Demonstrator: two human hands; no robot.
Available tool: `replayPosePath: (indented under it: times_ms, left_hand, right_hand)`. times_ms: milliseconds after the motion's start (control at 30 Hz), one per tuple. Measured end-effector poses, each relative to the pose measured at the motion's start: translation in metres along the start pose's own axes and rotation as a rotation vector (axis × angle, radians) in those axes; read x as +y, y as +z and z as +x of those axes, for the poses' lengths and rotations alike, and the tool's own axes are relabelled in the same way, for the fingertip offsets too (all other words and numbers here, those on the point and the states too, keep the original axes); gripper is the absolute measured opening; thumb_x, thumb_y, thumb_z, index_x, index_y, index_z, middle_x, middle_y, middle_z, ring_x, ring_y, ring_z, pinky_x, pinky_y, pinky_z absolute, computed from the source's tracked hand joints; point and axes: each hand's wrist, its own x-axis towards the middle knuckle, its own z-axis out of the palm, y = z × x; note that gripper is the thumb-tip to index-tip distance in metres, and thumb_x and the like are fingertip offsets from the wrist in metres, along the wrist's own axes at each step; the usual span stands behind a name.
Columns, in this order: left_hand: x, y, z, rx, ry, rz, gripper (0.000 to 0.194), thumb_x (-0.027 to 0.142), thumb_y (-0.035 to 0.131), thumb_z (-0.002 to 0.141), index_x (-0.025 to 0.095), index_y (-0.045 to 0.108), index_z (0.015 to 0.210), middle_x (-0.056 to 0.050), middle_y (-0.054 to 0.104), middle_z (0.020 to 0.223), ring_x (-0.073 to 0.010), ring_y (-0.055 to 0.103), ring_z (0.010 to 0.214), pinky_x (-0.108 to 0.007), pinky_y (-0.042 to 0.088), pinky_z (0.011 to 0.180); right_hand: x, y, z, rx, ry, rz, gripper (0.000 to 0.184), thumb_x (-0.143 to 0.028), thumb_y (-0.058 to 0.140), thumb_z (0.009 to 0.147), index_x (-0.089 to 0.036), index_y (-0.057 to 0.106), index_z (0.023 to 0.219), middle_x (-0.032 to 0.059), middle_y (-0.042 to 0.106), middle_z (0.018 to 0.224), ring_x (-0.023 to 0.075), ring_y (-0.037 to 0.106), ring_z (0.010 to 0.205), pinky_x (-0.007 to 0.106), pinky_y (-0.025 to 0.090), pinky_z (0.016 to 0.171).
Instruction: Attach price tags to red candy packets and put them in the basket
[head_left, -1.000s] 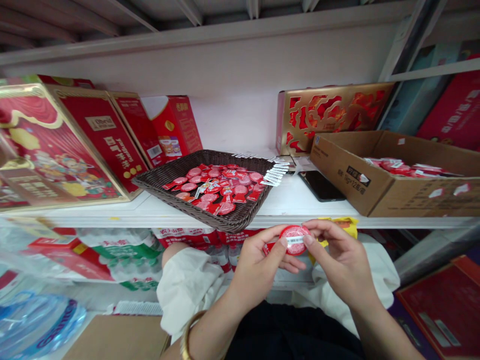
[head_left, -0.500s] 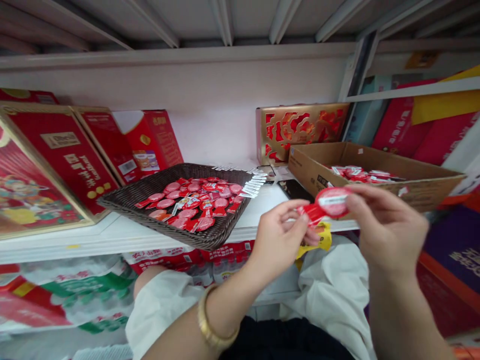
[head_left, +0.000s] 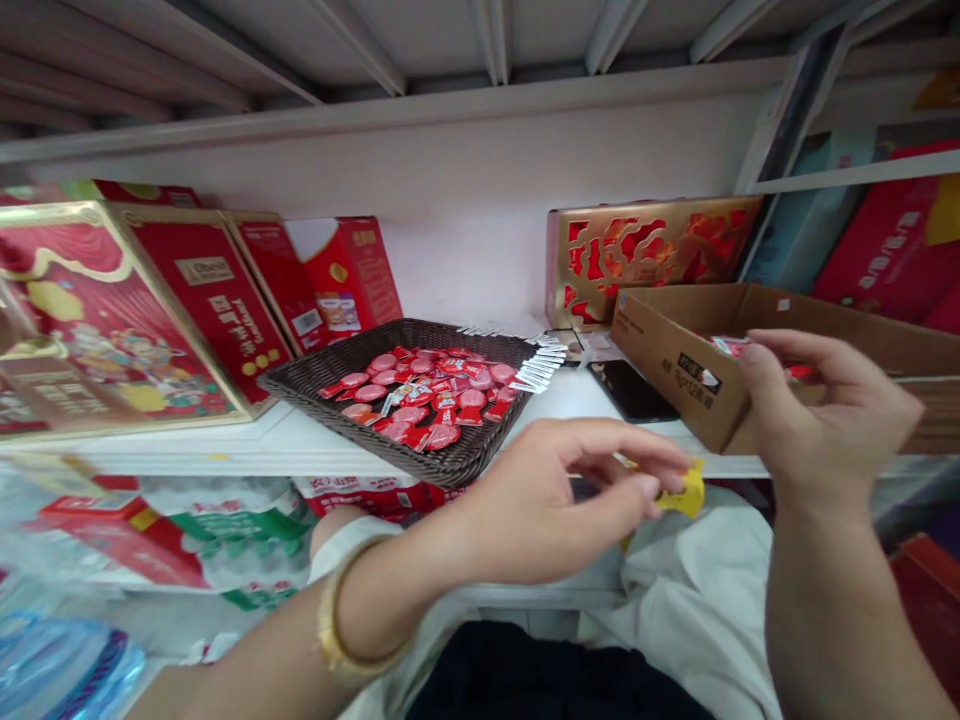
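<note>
My left hand [head_left: 555, 500] reaches across the front of the white shelf, its fingertips at a yellow packet [head_left: 686, 490]. I cannot tell whether they grip it. My right hand [head_left: 825, 415] hangs curled at the near wall of a cardboard box [head_left: 675, 385], with red sachets [head_left: 750, 346] showing behind its fingers. The hand hides most of the box's contents, and no sachet is clearly in its grasp. A dark wicker basket [head_left: 390, 450] to the left holds a heap of round red sachets [head_left: 420, 395], with white tabs sticking out at its right end.
A gold and red tin [head_left: 645, 250] and red gift boxes [head_left: 202, 290] stand on the white shelf [head_left: 585, 425]. A black phone [head_left: 630, 392] lies beside the cardboard box. Packs of bottled drinks [head_left: 225, 545] sit on the level below. White cloth [head_left: 690, 590] lies below my hands.
My right hand has moved from mid-air to the cardboard box, and the round sachet it held no longer shows clearly. My left hand has moved right to the yellow packet.
</note>
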Motion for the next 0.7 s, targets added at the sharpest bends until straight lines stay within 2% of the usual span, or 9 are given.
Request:
replayPosePath:
  times_ms: [67, 133, 233, 300, 367, 433, 567, 700]
  left_hand:
    - [0.012, -0.038, -0.005, 0.095, 0.019, 0.234, 0.021, 0.019, 0.061, 0.083, 0.016, 0.077, 0.097, -0.007, 0.076, 0.088, -0.0155, 0.068, 0.069, -0.025, 0.054, 0.065]
    - [0.016, -0.077, 0.001, 0.148, 0.011, 0.452, 0.021, 0.022, 0.064, 0.080, 0.015, 0.077, 0.095, -0.007, 0.077, 0.092, -0.0170, 0.069, 0.075, -0.026, 0.053, 0.069]
    - [0.007, -0.122, 0.015, 0.026, -0.129, 0.886, 0.026, 0.024, 0.064, 0.078, 0.016, 0.076, 0.100, -0.007, 0.077, 0.097, -0.0188, 0.069, 0.082, -0.027, 0.051, 0.074]
    - [-0.004, -0.138, 0.022, -0.098, -0.232, 1.150, 0.032, 0.024, 0.066, 0.076, 0.018, 0.075, 0.107, -0.007, 0.077, 0.098, -0.0198, 0.069, 0.083, -0.026, 0.049, 0.073]
    - [-0.017, -0.144, 0.026, -0.204, -0.296, 1.325, 0.041, 0.023, 0.069, 0.073, 0.020, 0.072, 0.114, -0.007, 0.077, 0.099, -0.0209, 0.069, 0.084, -0.026, 0.047, 0.072]
    - [-0.027, -0.143, 0.029, -0.268, -0.312, 1.403, 0.046, 0.024, 0.071, 0.071, 0.021, 0.070, 0.117, -0.007, 0.077, 0.100, -0.0215, 0.069, 0.085, -0.026, 0.047, 0.073]
    - [-0.040, -0.137, 0.037, -0.289, -0.291, 1.439, 0.039, 0.026, 0.072, 0.072, 0.020, 0.072, 0.110, -0.008, 0.076, 0.101, -0.0227, 0.069, 0.087, -0.026, 0.047, 0.075]
    - [-0.043, -0.135, 0.044, -0.300, -0.272, 1.470, 0.029, 0.022, 0.068, 0.074, 0.014, 0.072, 0.102, -0.014, 0.075, 0.099, -0.0272, 0.068, 0.086, -0.031, 0.048, 0.075]
  right_hand:
    - [-0.027, 0.019, -0.006, -0.022, -0.079, 0.024, 0.012, -0.031, 0.068, 0.085, -0.021, 0.073, 0.089, 0.0072, 0.072, 0.084, 0.0224, 0.065, 0.078, 0.038, 0.046, 0.076]
    - [-0.042, 0.036, -0.008, -0.147, -0.163, 0.050, 0.009, -0.029, 0.069, 0.084, -0.022, 0.072, 0.083, 0.0048, 0.072, 0.079, 0.0194, 0.064, 0.072, 0.036, 0.047, 0.072]
    - [-0.047, 0.057, -0.012, -0.328, -0.247, 0.038, 0.009, -0.031, 0.070, 0.084, -0.023, 0.073, 0.081, 0.0040, 0.073, 0.079, 0.0193, 0.064, 0.074, 0.035, 0.045, 0.072]
    - [-0.046, 0.068, -0.017, -0.403, -0.295, 0.023, 0.010, -0.032, 0.070, 0.084, -0.023, 0.074, 0.083, 0.0035, 0.072, 0.079, 0.0196, 0.064, 0.075, 0.035, 0.043, 0.072]
    - [-0.045, 0.077, -0.022, -0.449, -0.330, 0.006, 0.010, -0.032, 0.070, 0.084, -0.024, 0.075, 0.086, 0.0032, 0.072, 0.080, 0.0200, 0.063, 0.077, 0.035, 0.041, 0.072]
    - [-0.046, 0.084, -0.025, -0.482, -0.351, -0.013, 0.009, -0.030, 0.071, 0.083, -0.024, 0.075, 0.089, 0.0031, 0.072, 0.082, 0.0205, 0.062, 0.078, 0.035, 0.039, 0.072]
    - [-0.048, 0.095, -0.027, -0.527, -0.383, -0.052, 0.010, -0.027, 0.073, 0.082, -0.024, 0.075, 0.091, 0.0034, 0.072, 0.085, 0.0212, 0.061, 0.080, 0.035, 0.036, 0.073]
    - [-0.047, 0.103, -0.029, -0.516, -0.422, -0.080, 0.007, -0.025, 0.071, 0.084, -0.023, 0.076, 0.089, 0.0037, 0.071, 0.081, 0.0211, 0.060, 0.078, 0.035, 0.035, 0.070]
